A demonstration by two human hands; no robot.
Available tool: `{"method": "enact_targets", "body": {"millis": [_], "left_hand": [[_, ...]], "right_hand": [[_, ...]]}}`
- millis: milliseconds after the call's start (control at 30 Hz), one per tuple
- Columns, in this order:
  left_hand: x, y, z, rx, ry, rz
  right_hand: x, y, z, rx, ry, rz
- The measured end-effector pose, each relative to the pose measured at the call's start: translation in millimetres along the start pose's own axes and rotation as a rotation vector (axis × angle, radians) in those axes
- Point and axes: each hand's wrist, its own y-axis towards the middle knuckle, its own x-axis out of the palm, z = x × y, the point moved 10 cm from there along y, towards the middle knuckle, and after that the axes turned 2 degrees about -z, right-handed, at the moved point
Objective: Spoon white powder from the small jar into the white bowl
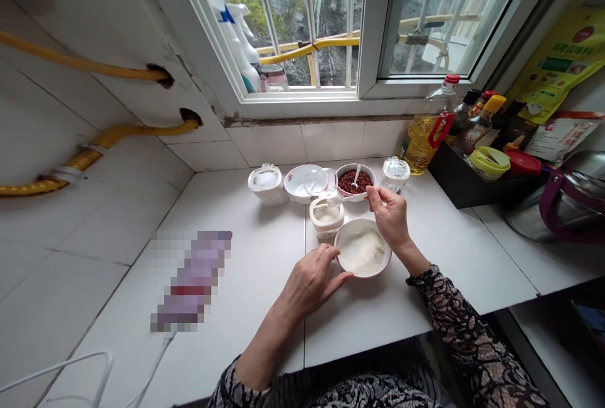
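My left hand (314,279) grips the left rim of a white bowl (363,274), thumb along its near side and fingers on its edge. Inside the bowl lies a heap of white, powdery or grainy stuff (366,250). Between the thumb and fingers of my right hand (390,211) is the handle of a small pale spoon (350,198). It reaches left over an uncovered white seasoning jar (327,226), just behind the bowl. White contents (327,214) show in this jar. Whether the spoon carries anything is too small to tell.
Behind stand a lidded jar (266,188), a white dish (295,184) with a clear lid (317,181), a bowl of dark red beans (350,182) with a spoon, and another jar (396,171). An oil bottle (420,143) and black rack (466,174) stand right. A blurred purple object (193,282) lies left.
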Motion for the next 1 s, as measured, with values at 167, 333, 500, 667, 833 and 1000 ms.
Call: {"method": "enact_targets", "body": {"millis": [167, 333, 500, 667, 833, 1000], "left_hand": [[0.6, 0, 0, -0.001, 0.012, -0.001], [0.8, -1, 0, 0.000, 0.012, -0.004], [-0.6, 0, 0, 0.000, 0.001, -0.011], [-1.8, 1, 1, -0.005, -0.003, -0.024], [0.9, 0, -1, -0.007, -0.031, -0.033], [0.6, -1, -2, -0.010, -0.040, -0.030]], "right_hand": [[16, -19, -47, -0.453, -0.399, -0.094], [-11, -22, -52, -0.459, -0.332, 0.076], [-11, -19, -34, -0.385, -0.222, -0.094], [17, -27, -19, -0.448, -0.333, -0.336], [34, -34, -16, -0.462, -0.368, -0.507], [31, -32, -15, -0.392, -0.314, -0.532]]}}
